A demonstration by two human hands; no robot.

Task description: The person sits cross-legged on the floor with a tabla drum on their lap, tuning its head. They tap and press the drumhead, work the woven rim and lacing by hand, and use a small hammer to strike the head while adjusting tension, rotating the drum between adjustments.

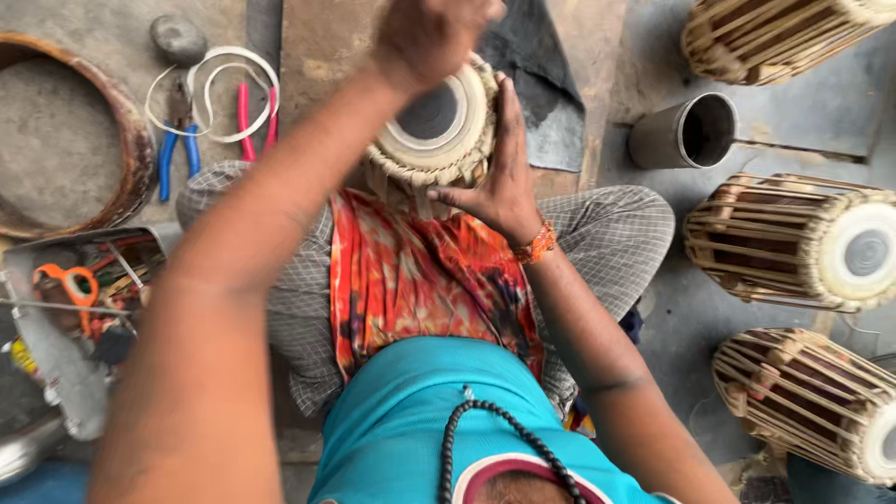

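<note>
Seen from the head camera, a small hand drum with a pale skin head, a dark round centre patch and a woven pale strap rim [437, 126] sits tilted on the person's lap, above an orange tie-dyed cloth [420, 280]. The right hand [501, 177] lies flat and spread against the drum's right side, thumb pointing left under the rim. The left hand [427, 35] hovers over the drum's top edge, blurred, so I cannot tell whether its fingers are curled on anything. At the left, a metal tray [56, 373] holds orange-handled scissors [70, 283] and mixed tools. An open grey metal cylinder [684, 133] lies on its side to the right, its inside dark.
</note>
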